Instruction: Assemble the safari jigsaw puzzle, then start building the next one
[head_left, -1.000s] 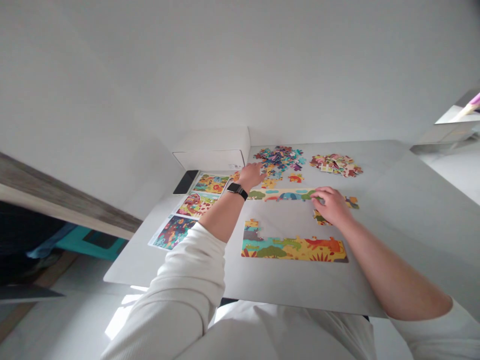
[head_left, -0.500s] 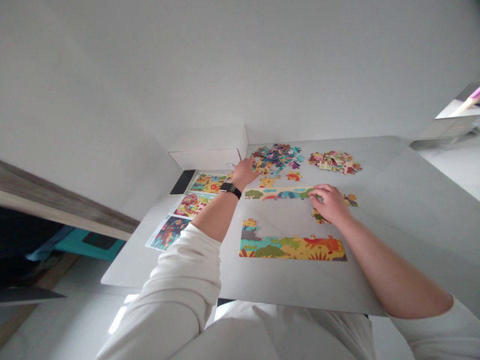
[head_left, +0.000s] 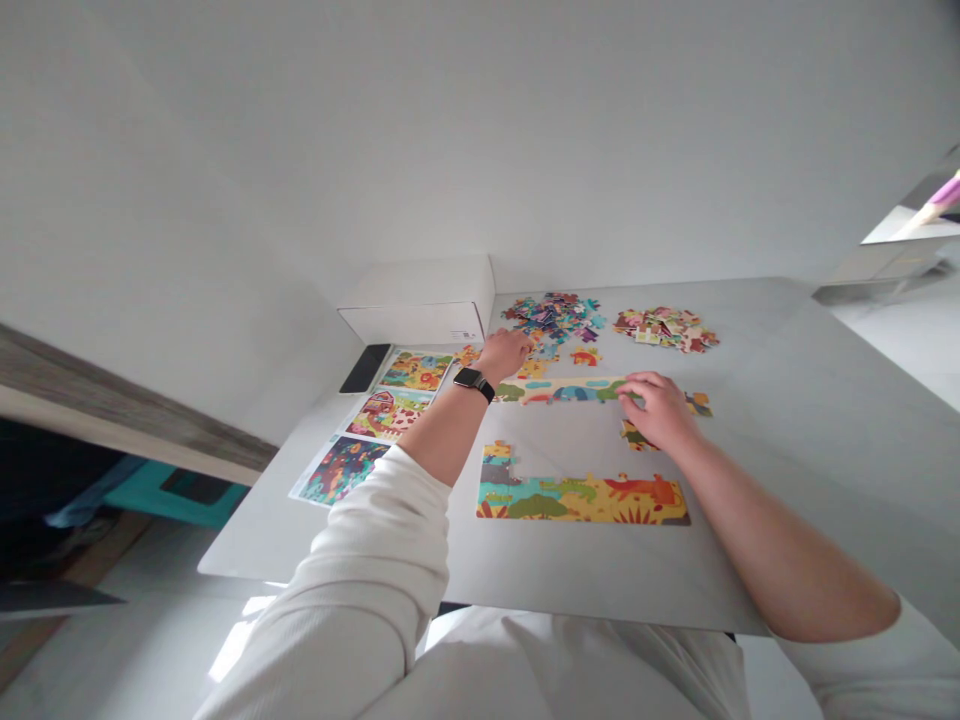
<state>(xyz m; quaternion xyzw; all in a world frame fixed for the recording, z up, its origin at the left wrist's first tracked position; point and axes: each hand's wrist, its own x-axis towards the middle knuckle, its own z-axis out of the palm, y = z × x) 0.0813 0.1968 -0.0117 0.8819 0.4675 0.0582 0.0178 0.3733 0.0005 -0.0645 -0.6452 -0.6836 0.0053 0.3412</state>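
My left hand, with a dark watch on its wrist, reaches to the near edge of a mixed heap of puzzle pieces. Its fingers look loosely spread over loose yellow pieces; their tips are partly hidden. My right hand pinches a puzzle piece at the right end of the joined upper strip, which shows trees and a blue elephant. Nearer me lies a joined lower strip with a crocodile and a fox-like animal. Other pieces lie under and beside my right hand.
A second heap of pieces lies at the back right, and one orange piece sits apart. On the left are a picture sheet, a dark phone and a white box against the wall.
My left hand has shifted right and slightly nearer me, from the heap's left edge onto the yellow pieces. My right hand stays at the upper strip's end.
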